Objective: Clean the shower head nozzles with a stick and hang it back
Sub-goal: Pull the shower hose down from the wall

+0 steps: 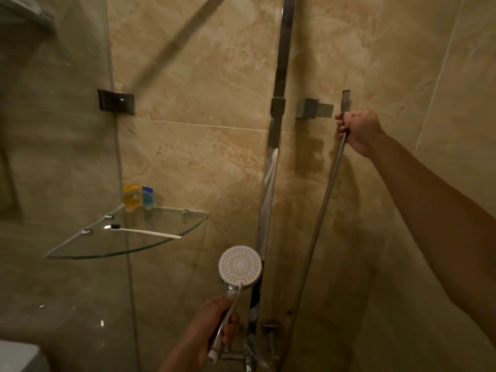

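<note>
left hand (214,320) grips shower head (240,265), right hand (358,131) hose (319,218).

left hand (214,316): bottom centre of frame, forearm rising from lower edge, fingers curled in a closed grip, thumb side up | right hand (355,131): upper right, arm extended diagonally from right edge, elbow nearly straight, fist clenched, knuckles toward wall | hands well apart, right above left
</note>
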Tool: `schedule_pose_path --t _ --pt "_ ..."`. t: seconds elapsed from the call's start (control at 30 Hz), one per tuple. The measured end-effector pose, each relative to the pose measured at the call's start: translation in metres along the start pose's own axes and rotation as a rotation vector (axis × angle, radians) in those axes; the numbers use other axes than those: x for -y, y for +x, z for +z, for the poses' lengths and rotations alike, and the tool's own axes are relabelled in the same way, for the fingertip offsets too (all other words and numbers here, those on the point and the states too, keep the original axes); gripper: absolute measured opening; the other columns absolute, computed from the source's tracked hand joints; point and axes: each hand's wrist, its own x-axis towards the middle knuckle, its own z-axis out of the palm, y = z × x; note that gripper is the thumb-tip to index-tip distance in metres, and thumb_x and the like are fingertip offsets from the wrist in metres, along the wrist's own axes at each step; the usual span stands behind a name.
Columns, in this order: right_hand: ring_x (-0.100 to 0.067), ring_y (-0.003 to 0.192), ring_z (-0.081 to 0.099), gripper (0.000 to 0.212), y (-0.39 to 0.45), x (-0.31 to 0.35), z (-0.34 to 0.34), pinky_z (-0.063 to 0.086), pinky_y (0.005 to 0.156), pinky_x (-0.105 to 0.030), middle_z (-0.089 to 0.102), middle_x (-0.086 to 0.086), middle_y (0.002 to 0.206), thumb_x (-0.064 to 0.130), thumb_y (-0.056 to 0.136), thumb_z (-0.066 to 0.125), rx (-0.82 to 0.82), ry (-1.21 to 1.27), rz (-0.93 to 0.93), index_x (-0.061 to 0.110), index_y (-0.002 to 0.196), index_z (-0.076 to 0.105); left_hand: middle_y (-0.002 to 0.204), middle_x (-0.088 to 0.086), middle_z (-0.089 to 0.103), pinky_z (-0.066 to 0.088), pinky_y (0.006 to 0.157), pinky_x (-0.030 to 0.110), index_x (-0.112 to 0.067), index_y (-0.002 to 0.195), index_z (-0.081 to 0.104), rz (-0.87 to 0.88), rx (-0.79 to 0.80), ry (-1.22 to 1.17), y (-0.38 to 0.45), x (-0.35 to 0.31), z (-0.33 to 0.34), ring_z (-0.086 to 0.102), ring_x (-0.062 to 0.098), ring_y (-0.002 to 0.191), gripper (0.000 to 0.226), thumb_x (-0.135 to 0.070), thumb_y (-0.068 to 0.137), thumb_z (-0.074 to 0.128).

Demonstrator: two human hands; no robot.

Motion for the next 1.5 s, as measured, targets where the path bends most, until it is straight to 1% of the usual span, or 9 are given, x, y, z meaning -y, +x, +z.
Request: schedule_pose_path --t 0.13,0.27,0.47,0.6,0.73,0.97,1.17,1.33,1.5 --pt "-0.008 0.055 0.043 0.031 -0.006 0.012 -0.011 0.039 0.051 -0.021 0.048 0.0 0.071 0.025 0.107 0.037 0.027 -0.126 -0.026 0.014 0.084 0.055 0.058 0.012 0.05 0.032 0.031 0.018 -0.004 0.095 0.05 0.012 0.01 0.026 -0.002 0.001 0.001 0.041 0.015 0.034 0.017 -0.02 0.101 0.05" --pt "-0.01 0.057 0.045 0.027 -0.031 0.011 -0.011 0.039 0.053 -0.026 0.048 0.001 0.071 0.029 0.104 0.041 0.005 -0.142 -0.048 0.016 0.088 0.057 0.058 0.011 0.051 0.031 0.031 0.018 -0.004 0.094 0.052 0.024 0.018 0.034 -0.005 0.005 0.007 0.04 0.014 0.035 0.017 -0.019 0.101 0.049" --pt "-0.013 0.054 0.047 0.022 -0.091 -0.028 -0.01 0.044 0.056 -0.028 0.051 -0.002 0.069 0.024 0.104 0.048 0.069 0.092 -0.075 0.008 0.098 0.062 0.058 0.01 0.051 0.031 0.03 0.017 -0.003 0.084 0.055 0.021 0.054 0.039 -0.012 0.016 0.01 0.04 0.013 0.035 0.023 -0.015 0.102 0.045" --pt "-0.01 0.046 0.037 0.023 -0.147 -0.076 -0.009 0.032 0.043 -0.023 0.049 0.002 0.065 0.028 0.103 0.049 0.141 0.282 0.039 0.008 0.102 0.06 0.06 0.008 0.052 0.033 0.03 0.018 -0.003 0.088 0.055 0.009 0.074 0.032 -0.016 0.03 -0.002 0.042 0.012 0.036 0.022 -0.015 0.102 0.044" --pt "-0.005 0.037 0.032 0.022 -0.206 -0.144 -0.003 0.024 0.036 -0.018 0.042 0.006 0.055 0.027 0.104 0.047 0.182 0.298 0.172 0.01 0.102 0.06 0.06 0.008 0.052 0.033 0.031 0.019 -0.006 0.093 0.051 -0.042 0.026 0.036 -0.022 0.055 -0.02 0.041 0.012 0.037 0.016 -0.016 0.103 0.043" --pt "-0.006 0.042 0.036 0.034 -0.294 -0.279 -0.001 0.032 0.037 -0.018 0.043 0.006 0.057 0.048 0.088 0.061 0.203 0.15 0.492 0.016 0.094 0.068 0.058 0.008 0.05 0.03 0.032 0.016 -0.01 0.092 0.045 -0.163 -0.092 0.007 -0.039 0.097 -0.058 0.04 0.013 0.035 0.014 -0.019 0.102 0.046" --pt "-0.008 0.039 0.042 0.038 -0.342 -0.358 0.022 0.034 0.037 -0.021 0.052 0.007 0.052 0.05 0.098 0.049 0.233 -0.202 0.746 0.015 0.088 0.06 0.058 0.009 0.05 0.031 0.032 0.017 -0.007 0.094 0.046 -0.192 -0.152 -0.023 -0.046 0.134 -0.095 0.038 0.014 0.036 0.013 -0.018 0.102 0.048" --pt "-0.011 0.05 0.049 0.036 -0.358 -0.403 0.048 0.04 0.041 -0.02 0.059 0.0 0.084 0.051 0.1 0.046 0.346 -0.444 0.89 0.018 0.105 0.059 0.06 0.01 0.053 0.033 0.034 0.02 -0.006 0.097 0.052 -0.257 -0.169 -0.055 -0.043 0.171 -0.123 0.04 0.016 0.038 0.019 -0.024 0.102 0.049" --pt "-0.011 0.054 0.047 0.035 -0.363 -0.437 0.07 0.039 0.044 -0.02 0.057 0.0 0.095 0.052 0.101 0.041 0.365 -0.449 0.972 0.021 0.1 0.058 0.06 0.009 0.055 0.034 0.036 0.021 -0.008 0.103 0.056 -0.341 -0.2 -0.068 -0.04 0.207 -0.141 0.042 0.015 0.039 0.018 -0.024 0.102 0.048"
